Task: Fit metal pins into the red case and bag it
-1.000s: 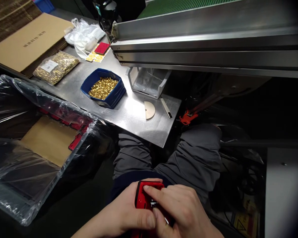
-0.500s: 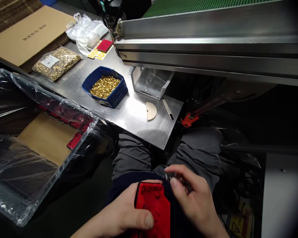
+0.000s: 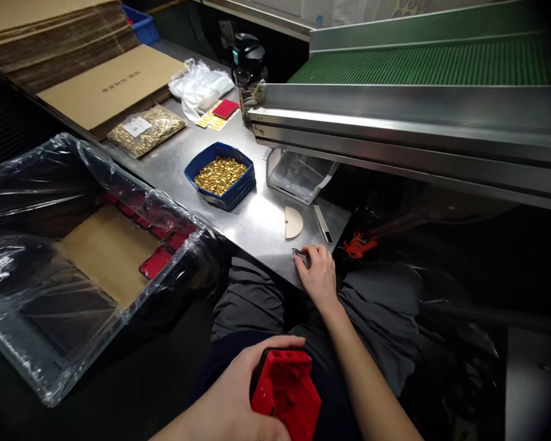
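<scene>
My left hand is closed around a red plastic part, held over my lap at the bottom of the view. My right hand is stretched forward to the near corner of the steel table, its fingers pinched on a small metal tool that rests at the table's edge. A blue tray of small brass pieces stands on the table beyond it.
A tan half-disc and a small knife lie near my right hand. A clear bin sits under the conveyor rail. At left, a plastic-lined carton holds red parts. A bag of brass pieces lies further back.
My right hand left the red part and reached forward to the table corner with the small metal tool. My left hand stayed low with the red part. The view tilted up.
</scene>
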A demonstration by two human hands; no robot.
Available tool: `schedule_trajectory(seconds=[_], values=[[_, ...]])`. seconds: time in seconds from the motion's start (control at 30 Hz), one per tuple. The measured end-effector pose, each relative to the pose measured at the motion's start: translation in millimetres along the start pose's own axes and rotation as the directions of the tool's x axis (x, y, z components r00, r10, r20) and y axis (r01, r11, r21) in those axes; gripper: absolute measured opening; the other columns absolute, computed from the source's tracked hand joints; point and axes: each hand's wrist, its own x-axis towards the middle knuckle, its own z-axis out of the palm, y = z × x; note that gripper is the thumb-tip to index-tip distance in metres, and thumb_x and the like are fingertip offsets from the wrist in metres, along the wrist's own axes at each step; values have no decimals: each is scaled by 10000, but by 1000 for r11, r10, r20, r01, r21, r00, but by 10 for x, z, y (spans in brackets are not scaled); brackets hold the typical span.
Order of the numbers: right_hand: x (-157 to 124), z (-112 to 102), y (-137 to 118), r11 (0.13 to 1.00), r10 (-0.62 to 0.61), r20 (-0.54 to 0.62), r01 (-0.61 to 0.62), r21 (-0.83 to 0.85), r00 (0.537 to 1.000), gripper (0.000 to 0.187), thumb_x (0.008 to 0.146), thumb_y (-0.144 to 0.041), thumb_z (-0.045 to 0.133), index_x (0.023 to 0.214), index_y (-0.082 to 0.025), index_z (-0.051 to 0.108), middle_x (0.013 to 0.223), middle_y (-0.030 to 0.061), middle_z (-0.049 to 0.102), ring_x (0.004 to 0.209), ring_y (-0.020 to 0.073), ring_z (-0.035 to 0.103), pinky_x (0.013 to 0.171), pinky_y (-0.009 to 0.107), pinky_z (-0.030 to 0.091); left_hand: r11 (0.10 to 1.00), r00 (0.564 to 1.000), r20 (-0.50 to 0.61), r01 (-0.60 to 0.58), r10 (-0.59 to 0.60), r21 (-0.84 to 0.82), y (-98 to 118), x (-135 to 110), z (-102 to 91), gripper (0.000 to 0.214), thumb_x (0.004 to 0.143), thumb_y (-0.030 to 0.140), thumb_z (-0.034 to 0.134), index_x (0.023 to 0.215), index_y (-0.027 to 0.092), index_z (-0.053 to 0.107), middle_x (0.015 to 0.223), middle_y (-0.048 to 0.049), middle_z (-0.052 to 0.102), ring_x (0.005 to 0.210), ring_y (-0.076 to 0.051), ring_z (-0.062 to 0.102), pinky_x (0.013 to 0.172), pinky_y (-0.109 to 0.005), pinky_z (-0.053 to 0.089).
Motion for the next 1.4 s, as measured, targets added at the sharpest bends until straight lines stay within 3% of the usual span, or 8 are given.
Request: schedule_trajectory(seconds=[0.3,0.37,0.5,0.7,0.97,1.13,1.3,1.4], values=[[-311,-567,-271,995,14,118,-26,98,993,236,967,-377,577,1126,-233,675,1126,92,654,1021,261,623,939,410,509,936,933,360,107,22,-336,-26,39,-83,873,644,465,923,1383,152,579,1441,-231,592,1267,-354,630,1057,-419,505],[-424,-801,-483,961,-13,311,-74,266,950,204,998,-405,552,1065,-279,698,1021,19,712,913,187,672,829,300,546,894,888,460,192,17,-404,3,39,-93,892,625,518,902,1337,60,620,1370,-273,628,1229,-357,656,1028,-368,522],[-684,-1159,-875,799,-173,669,-294,525,723,171,984,-379,609,1095,-316,723,1045,-27,740,967,151,690,850,245,530,907,818,576,235,9,-349,10,47,-169,997,598,588,885,1368,23,598,1354,-268,626,1321,-404,555,1135,-428,428],[-877,-1169,-1053,755,-223,673,-311,577,705,113,955,-299,645,996,-269,747,926,-31,734,866,128,667,796,227,502,979,676,736,119,41,-163,-205,219,-337,1139,540,708,831,1450,94,526,1393,-220,615,1310,-450,538,1110,-520,428],[-924,-1186,-1060,742,-209,661,-324,588,721,89,952,-274,650,978,-267,734,916,-48,721,854,108,653,788,209,492,975,726,686,185,-50,-125,-214,190,-322,1127,482,735,837,1377,88,612,1352,-212,655,1295,-464,561,1105,-540,424],[-931,-1118,-957,751,-117,631,-347,561,767,156,997,-344,583,1003,-286,727,936,-35,722,889,128,666,799,225,498,874,750,656,260,85,-411,-193,200,-187,1012,523,530,928,1385,112,601,1236,-184,726,1136,-330,710,975,-364,539],[-994,-1053,-664,825,197,280,-313,470,940,230,1009,-464,538,1044,-299,695,917,-6,698,880,163,661,769,257,506,753,976,156,-10,149,-658,-82,244,-108,909,747,560,831,1506,253,434,1383,-142,632,1150,-292,690,948,-363,564],[-1096,-1065,-587,909,-60,220,-38,414,974,212,997,-461,560,1101,-320,680,1067,16,690,1001,194,649,874,297,515,751,988,-155,-121,26,-649,-21,317,-144,796,850,589,724,1493,217,438,1323,-154,669,1142,-291,685,1009,-420,534]])
